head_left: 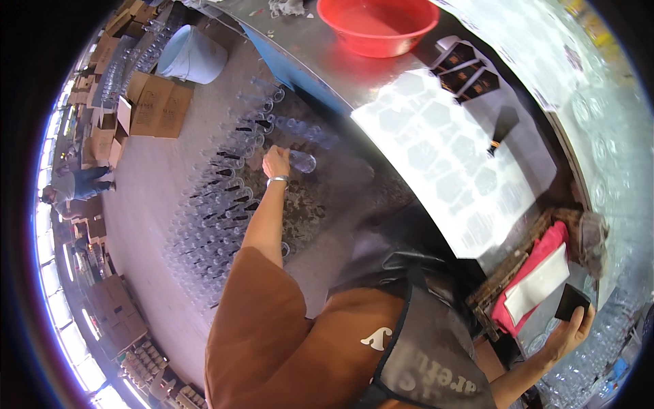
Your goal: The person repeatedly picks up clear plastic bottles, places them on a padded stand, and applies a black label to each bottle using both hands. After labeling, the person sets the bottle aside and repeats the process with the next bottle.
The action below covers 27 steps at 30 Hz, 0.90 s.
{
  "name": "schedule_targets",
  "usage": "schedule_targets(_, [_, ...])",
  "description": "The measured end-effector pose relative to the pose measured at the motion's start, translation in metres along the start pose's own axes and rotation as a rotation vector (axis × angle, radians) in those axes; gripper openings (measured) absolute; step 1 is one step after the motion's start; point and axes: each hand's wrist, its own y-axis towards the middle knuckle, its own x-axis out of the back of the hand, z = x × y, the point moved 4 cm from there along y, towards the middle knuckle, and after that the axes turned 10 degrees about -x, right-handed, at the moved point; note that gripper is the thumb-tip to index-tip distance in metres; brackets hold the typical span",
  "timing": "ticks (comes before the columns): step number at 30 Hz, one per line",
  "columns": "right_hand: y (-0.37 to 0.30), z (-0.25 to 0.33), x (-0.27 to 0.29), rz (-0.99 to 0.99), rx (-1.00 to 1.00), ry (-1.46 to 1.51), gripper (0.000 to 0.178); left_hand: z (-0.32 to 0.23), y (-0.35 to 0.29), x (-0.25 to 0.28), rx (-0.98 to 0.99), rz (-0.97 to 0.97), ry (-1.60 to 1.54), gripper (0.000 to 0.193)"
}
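My left hand (276, 162) reaches down over the floor, its fingers closed on the narrow part of a clear glass vessel (303, 162) lying sideways in the grip. Close beside it stand many rows of similar clear glass vessels (218, 218) on the floor. At the lower right my right hand (571, 334) pinches a small dark flat block (572, 302) between thumb and fingers. That hand is nearest to a folded white cloth (538, 283) on a red cloth (507, 313).
A metal worktable (293, 34) holds a red basin (378, 44), a bright white patterned sheet (443, 160) and dark printed pieces (470, 75). More clear glassware (579, 368) stands at right. A white bucket (194, 58), cartons (160, 105) and another person (78, 184) are at left.
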Motion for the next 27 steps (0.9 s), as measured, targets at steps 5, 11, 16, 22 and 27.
schedule_targets(5, [0.005, 0.005, -0.011, -0.033, -0.058, -0.087, 0.024, 0.032, 0.025, -0.03, 0.1, -0.027, 0.03, 0.024])
schedule_targets(11, [0.012, 0.006, -0.022, -0.047, -0.124, -0.127, 0.025, 0.046, 0.041, -0.049, 0.191, -0.065, 0.069, 0.024])
schedule_targets(16, [0.014, 0.006, -0.026, -0.01, -0.135, -0.17, 0.025, 0.055, 0.04, -0.065, 0.267, -0.082, 0.013, 0.022])
schedule_targets(22, [0.009, -0.007, -0.031, -0.005, -0.16, -0.203, 0.028, 0.056, 0.041, -0.053, 0.238, -0.047, 0.114, 0.027])
schedule_targets(27, [0.021, 0.011, -0.06, -0.008, -0.216, -0.143, 0.032, 0.106, 0.048, -0.009, -0.275, -0.375, 0.387, 0.021])
